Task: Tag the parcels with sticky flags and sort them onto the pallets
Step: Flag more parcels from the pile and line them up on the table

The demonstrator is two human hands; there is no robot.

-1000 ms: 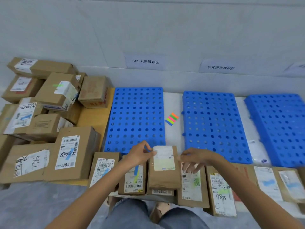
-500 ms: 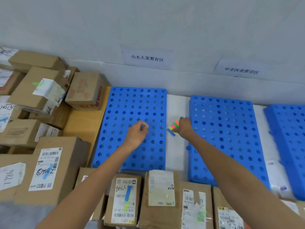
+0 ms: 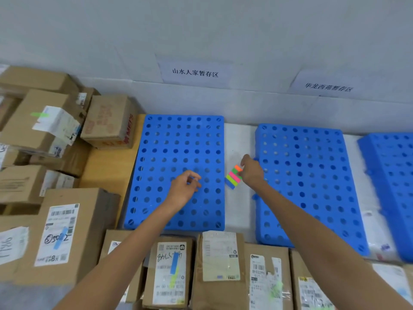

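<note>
**Head view of a sorting bench.** The right hand (image 3: pixel 251 173) grips the right edge of the sticky-flag pad (image 3: pixel 233 177), with one finger extended toward the wall. The pad is a small tilted stack of glossy strips banded orange, green, pink, yellow and blue. It sits over the white strip of table (image 3: pixel 239 137) between the left pallet (image 3: pixel 178 148) and the middle pallet (image 3: pixel 308 175). The left hand (image 3: pixel 184 190) hovers over the left pallet with fingers loosely curled and thumb near forefinger; whether it pinches anything cannot be told against the blue plastic. These two pallets and a third pallet (image 3: pixel 393 175) at the right edge are flat rectangular slabs of bright blue moulded plastic, pierced by regular rows of round holes. Brown parcels lie along the near edge. They are a cardboard box (image 3: pixel 169 271) whose white label bears a blue flag, a creased kraft-paper parcel (image 3: pixel 220 260) with a cream label, and a taped box (image 3: pixel 268 280) marked green. Stacked cartons (image 3: pixel 44 130) of matte corrugated board fill the left side. Paper signs (image 3: pixel 194 72) hang on the grey wall.
</note>
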